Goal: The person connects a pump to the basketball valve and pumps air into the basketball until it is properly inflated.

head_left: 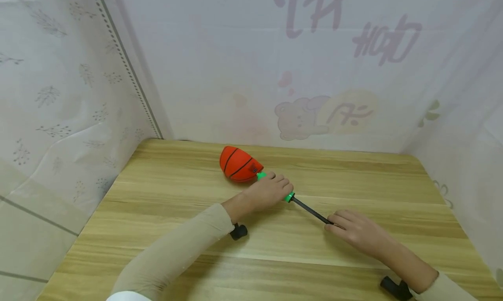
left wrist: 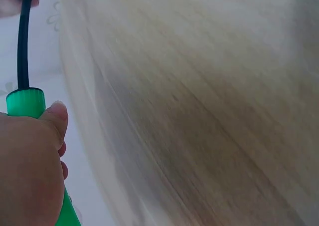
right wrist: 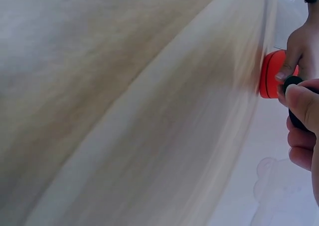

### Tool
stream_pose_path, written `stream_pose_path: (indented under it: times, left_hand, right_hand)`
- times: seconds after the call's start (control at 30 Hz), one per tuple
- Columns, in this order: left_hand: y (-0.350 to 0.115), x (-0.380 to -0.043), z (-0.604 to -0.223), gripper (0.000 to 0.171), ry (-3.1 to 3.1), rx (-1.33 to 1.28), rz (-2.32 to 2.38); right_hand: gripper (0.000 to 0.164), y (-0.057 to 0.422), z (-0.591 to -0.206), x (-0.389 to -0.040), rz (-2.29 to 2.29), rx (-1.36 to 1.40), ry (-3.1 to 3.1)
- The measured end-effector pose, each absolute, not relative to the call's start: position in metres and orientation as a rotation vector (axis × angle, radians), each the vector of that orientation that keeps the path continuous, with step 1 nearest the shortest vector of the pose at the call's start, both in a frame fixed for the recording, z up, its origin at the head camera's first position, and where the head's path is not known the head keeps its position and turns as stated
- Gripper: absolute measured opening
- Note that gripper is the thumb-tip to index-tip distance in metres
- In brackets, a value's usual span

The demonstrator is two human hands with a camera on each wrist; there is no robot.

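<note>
A partly collapsed orange-red basketball (head_left: 237,164) with black lines lies toward the back of the table. Against its right edge is one end of a green hand pump (head_left: 290,197). My left hand (head_left: 269,191) grips the pump's green barrel, thumb laid along it in the left wrist view. From the barrel a black rod (head_left: 312,211) stretches out toward my right hand (head_left: 355,231). That hand holds the black handle (right wrist: 297,118) at the rod's far end, its fingers curled round it in the right wrist view. Whether the pump's tip sits in the ball is hidden.
Beneath everything is a wood-grain table (head_left: 188,266). Pale printed curtains (head_left: 220,65) hang behind it and at both sides. Black wrist mounts (head_left: 238,232) show by both forearms.
</note>
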State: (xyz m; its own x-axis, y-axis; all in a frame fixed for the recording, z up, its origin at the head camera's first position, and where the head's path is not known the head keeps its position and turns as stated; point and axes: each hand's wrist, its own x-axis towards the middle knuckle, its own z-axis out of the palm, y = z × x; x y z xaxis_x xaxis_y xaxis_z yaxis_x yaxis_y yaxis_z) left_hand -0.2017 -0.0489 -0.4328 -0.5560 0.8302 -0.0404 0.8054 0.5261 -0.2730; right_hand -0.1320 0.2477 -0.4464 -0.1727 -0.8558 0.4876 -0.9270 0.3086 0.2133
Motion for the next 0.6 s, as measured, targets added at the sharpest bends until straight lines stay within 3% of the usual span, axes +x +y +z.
stream_pose_path:
  times: [0.6]
  left_hand:
    - [-0.045, -0.201, -0.435, 0.021, -2.653, -1.389, 0.412]
  right_hand:
    - [0.047, 0.189, -0.441, -0.176, 0.067, 1.6, -2.033]
